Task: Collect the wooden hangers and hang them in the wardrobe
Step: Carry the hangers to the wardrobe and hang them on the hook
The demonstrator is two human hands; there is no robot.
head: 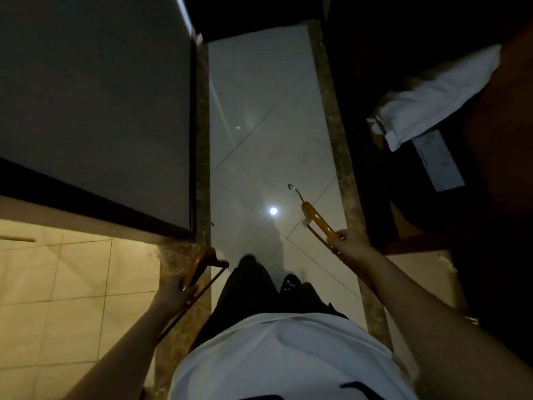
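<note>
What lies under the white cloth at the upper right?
A grey flat panel pokes out below the white cloth, both on dark furniture. Whatever the cloth covers further up is hidden, and the darkness hides the rest.

Left grip (pixel 176 290) clutching a wooden hanger (pixel 202 264), right grip (pixel 350 241) clutching another hanger (pixel 315 217), above pale floor tiles (pixel 259 111)

Head view, steeply down, floor (pixel 259 111)
</note>
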